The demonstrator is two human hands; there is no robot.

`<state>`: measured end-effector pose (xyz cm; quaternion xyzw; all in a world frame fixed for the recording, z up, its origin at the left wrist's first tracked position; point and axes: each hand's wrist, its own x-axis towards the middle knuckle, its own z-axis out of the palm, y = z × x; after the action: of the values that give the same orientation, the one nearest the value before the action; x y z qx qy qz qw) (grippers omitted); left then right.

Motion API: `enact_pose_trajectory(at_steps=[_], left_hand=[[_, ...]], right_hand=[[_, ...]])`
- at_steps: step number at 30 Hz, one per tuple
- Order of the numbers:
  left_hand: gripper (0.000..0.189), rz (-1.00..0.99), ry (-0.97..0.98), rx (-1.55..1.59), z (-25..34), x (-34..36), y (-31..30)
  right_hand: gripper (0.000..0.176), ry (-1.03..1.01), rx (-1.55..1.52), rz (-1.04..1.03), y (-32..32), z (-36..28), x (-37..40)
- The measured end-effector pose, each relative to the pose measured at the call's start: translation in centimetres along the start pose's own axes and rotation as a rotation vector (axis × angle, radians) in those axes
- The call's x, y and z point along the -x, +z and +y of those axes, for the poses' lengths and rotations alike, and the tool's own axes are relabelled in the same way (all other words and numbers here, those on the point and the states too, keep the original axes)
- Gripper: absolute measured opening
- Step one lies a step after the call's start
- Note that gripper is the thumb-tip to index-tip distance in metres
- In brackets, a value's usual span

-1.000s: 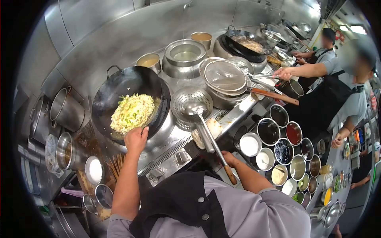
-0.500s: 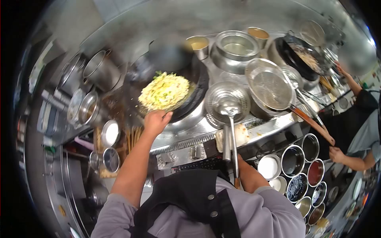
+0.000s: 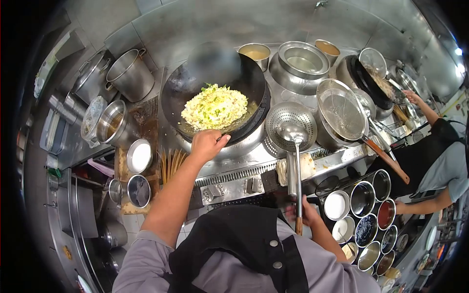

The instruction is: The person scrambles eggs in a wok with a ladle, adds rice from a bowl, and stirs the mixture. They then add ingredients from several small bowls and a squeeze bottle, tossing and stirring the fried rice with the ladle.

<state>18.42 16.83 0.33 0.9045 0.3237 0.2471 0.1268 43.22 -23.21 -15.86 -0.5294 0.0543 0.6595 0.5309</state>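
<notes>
A dark wok [image 3: 176, 90] sits tilted on the burner, its far wall raised. In its lower part lies a heap of fried rice [image 3: 214, 107] with bits of egg and green. My left hand [image 3: 209, 145] is closed on the wok's near edge, thumb pointing right. Below the stove front, my right hand [image 3: 309, 213] is beside and partly behind the handle of a ladle [image 3: 293, 133]; thumb and fingers look apart, the fingers blurred. The ladle's bowl rests in a perforated strainer [image 3: 282, 116].
A wire-mesh strainer [image 3: 342, 110] with a wooden handle lies over a pot. Several seasoning containers [image 3: 362, 198] stand at lower right. Steel pots [image 3: 129, 78] and a bundle of skewers [image 3: 171, 165] are on the left. A co-worker's arm [image 3: 422, 105] reaches towards another wok.
The wok's far side shows more clearly and the rice sits more gathered. My right hand has come into view beside the ladle handle. The whole view has shifted slightly.
</notes>
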Motion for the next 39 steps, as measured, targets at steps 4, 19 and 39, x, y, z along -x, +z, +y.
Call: enact_pose_trajectory(at_steps=[4, 19, 39], left_hand=[[0.049, -0.017, 0.04, -0.003, -0.5, 0.1, -0.1], [0.044, -0.028, 0.096, -0.018, 3.0, 3.2, -4.1], [0.048, -0.203, 0.133, -0.092, 4.2, 12.9, -2.1]], right_hand=[[0.057, -0.462, 0.907, 0.356, 5.7, -0.9, 9.1], [0.065, -0.237, 0.942, -0.116, 19.9, -14.0, 17.7], [0.062, -0.603, 0.984, -0.115, 23.3, -11.8, 10.8]])
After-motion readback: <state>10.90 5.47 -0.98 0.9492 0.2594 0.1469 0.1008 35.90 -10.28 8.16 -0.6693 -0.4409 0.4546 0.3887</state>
